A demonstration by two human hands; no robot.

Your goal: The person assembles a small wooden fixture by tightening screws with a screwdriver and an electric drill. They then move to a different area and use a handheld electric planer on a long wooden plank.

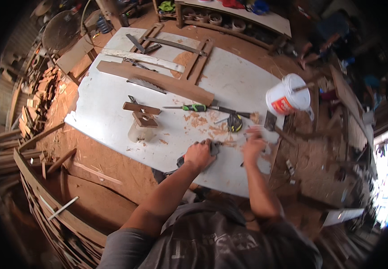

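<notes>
Head: left hand [199, 155] clasps one dark object [214, 148]; right hand [254, 144] blurred, grip unclear.

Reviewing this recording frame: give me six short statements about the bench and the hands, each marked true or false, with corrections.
1. A white plastic bucket with an orange-red label is at the flat white tabletop's right edge. True.
2. A green-and-black screwdriver lies left of a black-and-yellow tape measure. True.
3. The left hand is on a dark object, while the right hand looks blurred. True.
4. The right hand grips the bucket. False: it is apart from the bucket.
5. The screwdriver lies nearer the person's body than the left hand. False: it lies farther away.
6. The bucket is left of the tape measure. False: it is to the right.
</notes>
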